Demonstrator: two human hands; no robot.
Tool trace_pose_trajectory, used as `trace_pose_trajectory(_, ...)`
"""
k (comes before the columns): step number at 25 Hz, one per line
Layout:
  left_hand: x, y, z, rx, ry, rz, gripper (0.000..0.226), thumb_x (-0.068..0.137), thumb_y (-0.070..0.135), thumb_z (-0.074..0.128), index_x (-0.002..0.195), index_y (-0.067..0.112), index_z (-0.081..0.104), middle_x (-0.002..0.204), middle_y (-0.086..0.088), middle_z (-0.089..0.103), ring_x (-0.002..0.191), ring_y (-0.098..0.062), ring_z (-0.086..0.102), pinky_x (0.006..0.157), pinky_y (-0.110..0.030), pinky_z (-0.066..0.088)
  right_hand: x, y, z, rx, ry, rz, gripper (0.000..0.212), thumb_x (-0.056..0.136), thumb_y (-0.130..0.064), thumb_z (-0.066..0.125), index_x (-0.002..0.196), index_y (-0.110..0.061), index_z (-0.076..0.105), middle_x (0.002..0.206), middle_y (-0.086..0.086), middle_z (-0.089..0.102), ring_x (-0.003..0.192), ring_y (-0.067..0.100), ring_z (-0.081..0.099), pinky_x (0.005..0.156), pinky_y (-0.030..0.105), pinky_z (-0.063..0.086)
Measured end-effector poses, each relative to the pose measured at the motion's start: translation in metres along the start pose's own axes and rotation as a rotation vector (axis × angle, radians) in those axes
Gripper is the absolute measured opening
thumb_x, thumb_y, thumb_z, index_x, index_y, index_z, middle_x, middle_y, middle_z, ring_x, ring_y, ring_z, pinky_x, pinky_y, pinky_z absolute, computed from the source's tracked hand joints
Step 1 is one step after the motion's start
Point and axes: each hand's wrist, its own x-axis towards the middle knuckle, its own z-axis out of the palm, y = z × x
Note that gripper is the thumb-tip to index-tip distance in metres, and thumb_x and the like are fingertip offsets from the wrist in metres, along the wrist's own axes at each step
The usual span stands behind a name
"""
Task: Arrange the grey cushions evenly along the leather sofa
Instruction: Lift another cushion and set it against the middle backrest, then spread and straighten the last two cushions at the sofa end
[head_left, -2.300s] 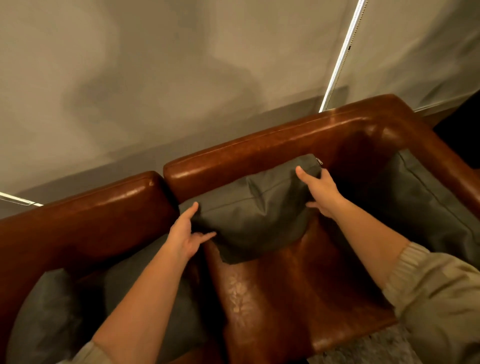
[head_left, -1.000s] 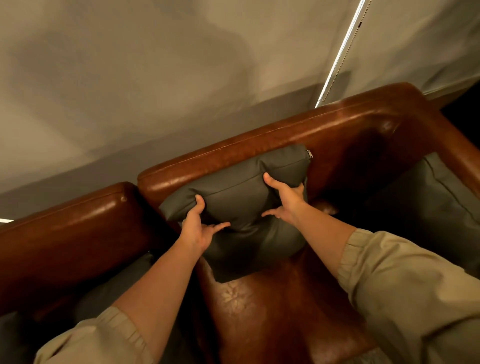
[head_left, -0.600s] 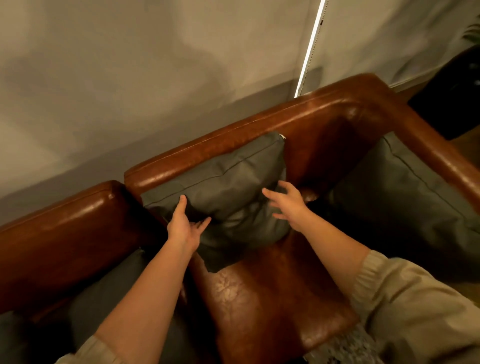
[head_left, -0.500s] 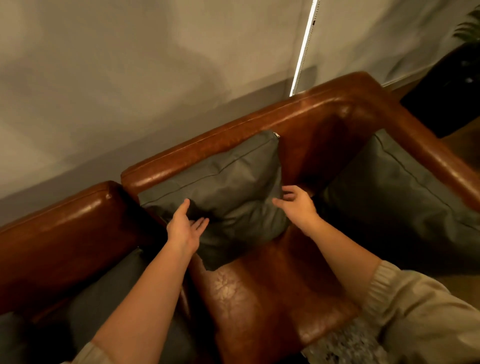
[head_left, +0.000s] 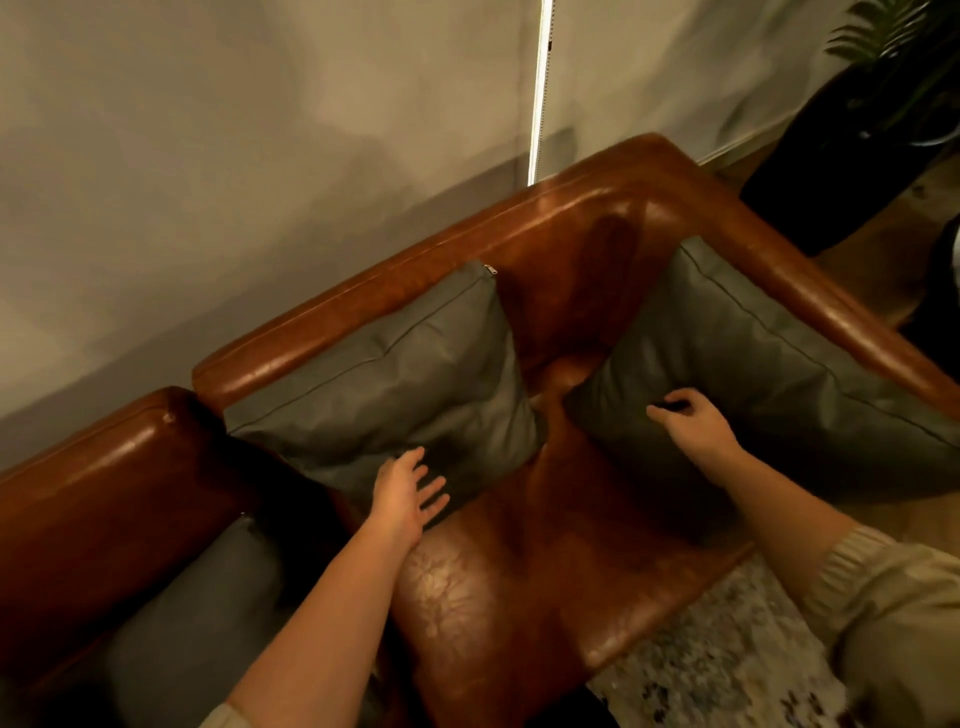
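Both your hands on grey cushions at the sofa's end seat.

Your left hand lies flat, fingers spread, on the lower edge of the square grey fabric cushion leaning against the backrest of the glossy brown leather sofa. Your right hand curls, fingers bent, onto the second grey piped cushion propped against the armrest. A third grey cushion sits at the neighbouring seat, lower left. No writing shows.

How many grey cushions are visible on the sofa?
3: middle cushion against the backrest, right cushion against the armrest, left cushion at the lower left, partly cut off. Others may lie outside the frame.
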Motion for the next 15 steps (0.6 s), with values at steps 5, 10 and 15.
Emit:
trace_pose_trajectory(5,0.003,-0.010,0.001,0.090,0.034,0.076,0.066,0.098,0.023,0.055,0.155,0.028,0.023,0.144,-0.011,0.050,0.116,-0.034,0.059,0.088,-0.047,0.050,0.039,-0.021,0.009,0.109,0.018,0.032,0.051,0.078,-0.044,0.080,0.116,-0.017,0.057,0.108,0.012,0.066,0.097,0.031,0.063,0.090,0.044,0.052)
trace_pose_trajectory(10,-0.004,-0.020,-0.020,0.283,-0.025,0.058,0.050,0.098,0.027,0.056,0.146,0.022,0.041,0.136,-0.011,0.059,0.118,-0.032,0.061,0.087,-0.046,0.051,0.019,-0.020,0.031,-0.134,0.070,0.055,0.052,0.083,-0.044,0.070,0.126,-0.022,0.051,0.125,0.014,0.058,0.119,0.043,0.055,0.103,0.046,0.045)
trace_pose_trajectory(15,-0.036,-0.035,-0.073,0.426,-0.042,0.078,0.022,0.098,0.033,0.057,0.118,0.027,0.060,0.119,-0.001,0.066,0.103,-0.023,0.066,0.087,-0.040,0.053,-0.055,-0.010,0.090,0.085,-0.214,0.029,0.027,0.092,-0.024,0.067,0.118,-0.016,0.064,0.094,0.010,0.067,0.079,0.026,0.061,0.067,0.037,0.045)
